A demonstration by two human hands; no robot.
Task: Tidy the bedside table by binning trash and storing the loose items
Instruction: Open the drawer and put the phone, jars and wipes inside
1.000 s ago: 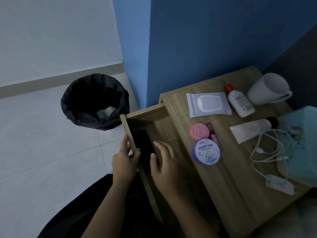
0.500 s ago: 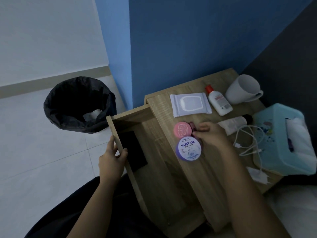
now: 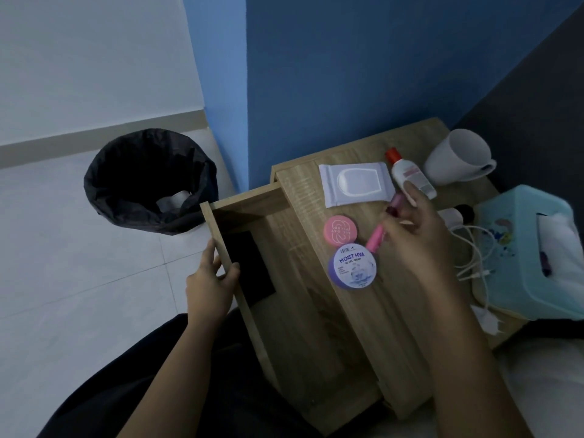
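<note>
Two round jars (image 3: 340, 230) (image 3: 352, 267), one wipes pack (image 3: 355, 184), one lotion bottle (image 3: 406, 173), one mug (image 3: 448, 162), one tissue box (image 3: 512, 248), one bin (image 3: 104, 184)

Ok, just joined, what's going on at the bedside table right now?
A person is tidying the bedside table. The left hand grips the front edge of the open drawer, where a flat black item lies. The right hand pinches a pink tube beside the pink jar and the Moist Hya jar. The wipes, bottle, mug and cable sit on top.
</note>
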